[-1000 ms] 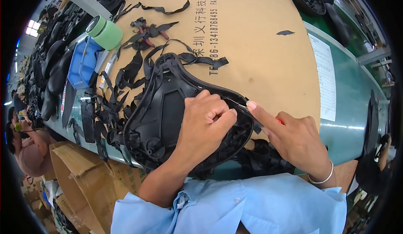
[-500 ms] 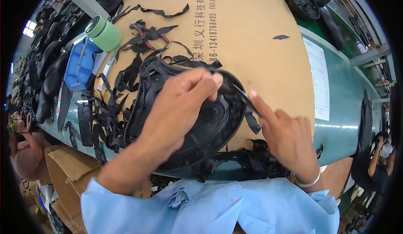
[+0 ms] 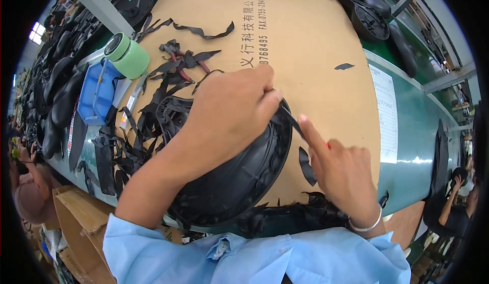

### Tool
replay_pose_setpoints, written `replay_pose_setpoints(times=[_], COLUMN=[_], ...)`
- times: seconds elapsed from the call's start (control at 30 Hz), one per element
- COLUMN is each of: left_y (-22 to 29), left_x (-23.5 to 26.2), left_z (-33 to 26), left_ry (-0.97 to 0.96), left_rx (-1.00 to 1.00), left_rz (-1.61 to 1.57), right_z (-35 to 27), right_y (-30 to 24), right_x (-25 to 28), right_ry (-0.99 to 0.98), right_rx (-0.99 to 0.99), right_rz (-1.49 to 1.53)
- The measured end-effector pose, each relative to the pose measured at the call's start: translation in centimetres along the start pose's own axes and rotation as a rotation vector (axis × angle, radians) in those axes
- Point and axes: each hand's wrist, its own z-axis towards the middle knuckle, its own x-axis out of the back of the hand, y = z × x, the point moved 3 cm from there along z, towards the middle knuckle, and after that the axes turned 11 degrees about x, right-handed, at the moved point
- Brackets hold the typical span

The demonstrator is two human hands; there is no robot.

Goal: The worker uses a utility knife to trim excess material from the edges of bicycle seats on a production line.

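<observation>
An upturned black saddle point(image 3: 229, 184), with its hollow underside facing up, lies on the cardboard sheet point(image 3: 326, 39) in front of me. My left hand point(image 3: 237, 105) is closed in a pinch over its far right rim, and what the fingers hold is hidden. In my right hand point(image 3: 341, 169) is a thin-bladed knife point(image 3: 293, 120), index finger stretched along it, the blade reaching the rim just beside my left thumb. A curved black offcut point(image 3: 306, 166) lies between the saddle and my right hand.
Black scraps point(image 3: 135, 146) are heaped left of the saddle, more along the near edge. Red-handled pliers or cutters point(image 3: 184, 74) lie under strips. Beyond stand a green jar point(image 3: 130, 60) and a blue bin point(image 3: 97, 95). A paper sheet point(image 3: 382, 111) is at right; an open carton point(image 3: 81, 207) stands near left.
The saddle has turned slightly and shifted nearer and to the left. Both hands still work at its rim, my left hand now more over the far right side. The view has shifted a little.
</observation>
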Motion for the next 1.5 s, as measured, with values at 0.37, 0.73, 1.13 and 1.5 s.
replay_pose_setpoints(times=[0.37, 0.73, 1.13, 1.5], left_y=[-5.0, 0.6, -3.8, -2.8], left_x=[-0.3, -0.1, 1.1, -3.7], left_z=[2.8, 0.9, 1.9, 0.6], left_ry=[-0.242, -0.152, -0.068, 0.113], left_rx=[0.821, 0.209, 0.365, -0.224], left_rz=[-0.826, 0.2, -0.808, 0.345], right_z=[-0.2, 1.0, -5.3, -1.2], right_y=[-1.8, 0.6, -2.4, 0.6], right_x=[-2.2, -0.4, -0.7, -0.2], right_ry=[0.016, 0.071, 0.0, 0.044], right_rx=[-0.063, 0.002, -0.052, 0.047], right_rz=[0.057, 0.041, 0.226, 0.085])
